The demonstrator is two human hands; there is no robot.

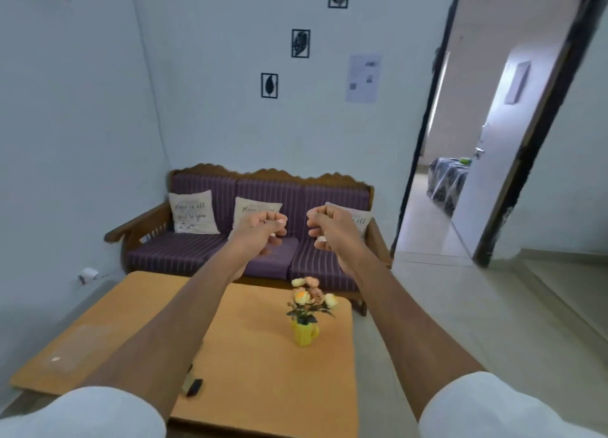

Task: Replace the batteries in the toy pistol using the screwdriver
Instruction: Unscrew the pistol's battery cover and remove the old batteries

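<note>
I hold both arms stretched out in front of me, well above the table [263, 372]. My left hand [263, 228] and my right hand [329, 228] are each curled into a loose fist, near each other but apart, and as far as I can see neither holds anything. Nothing of the job is in my grip yet.

The toy pistol is hard to make out. A small dark object [194, 387] lies on the table just beside my left forearm, partly hidden by it, and I judge it may be the pistol or the screwdriver, but I cannot tell which. I see no batteries. A yellow vase of flowers [306, 322] stands toward the far right part of the table, and a purple sofa [204, 253] sits behind it.

To do this step well, I should look down and find my tools first. My left hand is nearer the dark object, so it suits the pickup. I should uncurl my fingers before reaching, come in low from the near edge, and keep my right arm clear of the vase, which could tip easily.
</note>
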